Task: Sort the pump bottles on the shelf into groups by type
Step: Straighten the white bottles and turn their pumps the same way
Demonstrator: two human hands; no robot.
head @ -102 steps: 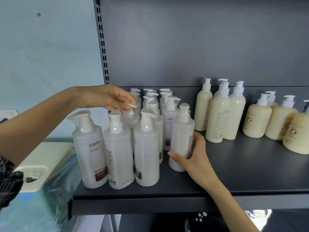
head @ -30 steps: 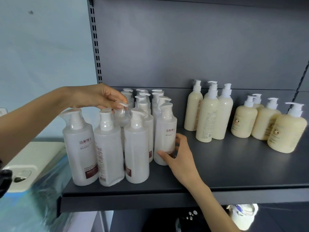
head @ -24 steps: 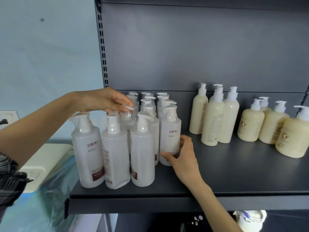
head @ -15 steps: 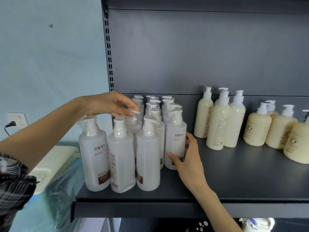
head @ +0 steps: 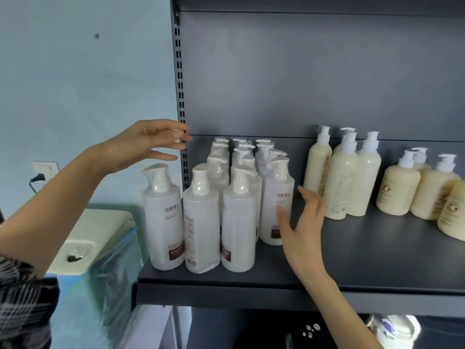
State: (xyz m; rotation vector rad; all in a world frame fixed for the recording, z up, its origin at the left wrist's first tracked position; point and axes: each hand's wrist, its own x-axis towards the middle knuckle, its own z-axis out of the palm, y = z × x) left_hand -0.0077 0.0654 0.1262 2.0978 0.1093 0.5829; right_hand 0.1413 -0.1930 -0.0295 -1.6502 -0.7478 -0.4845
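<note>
Left grip [head: 148,144] hung spread and empty, above and left of the white pump bottles [head: 236,217]. Right grip [head: 302,222], also spread, sat just right of them, its thumb overlapping the nearest. Tall cream bottles [head: 344,180] stood just behind it, and squat cream bottles [head: 397,190] farther right on the shelf [head: 377,260].

Dark grey metal shelf [head: 364,255], flat, w/ a thick front lip. Left end: tight cluster of white pump bottles [head: 237,222], all upright, approx. 3 across & several rows deep, dark red labels low on the front ones. The front row stands close to the shelf edge. Centre, toward the back: a few tall cream bottles [head: 343,182], upright, packed together, apart from the white group. Right end: squat cream bottles [head: 397,190] w/ small round emblems, bunched up, partly cut off at frame edge.
</note>
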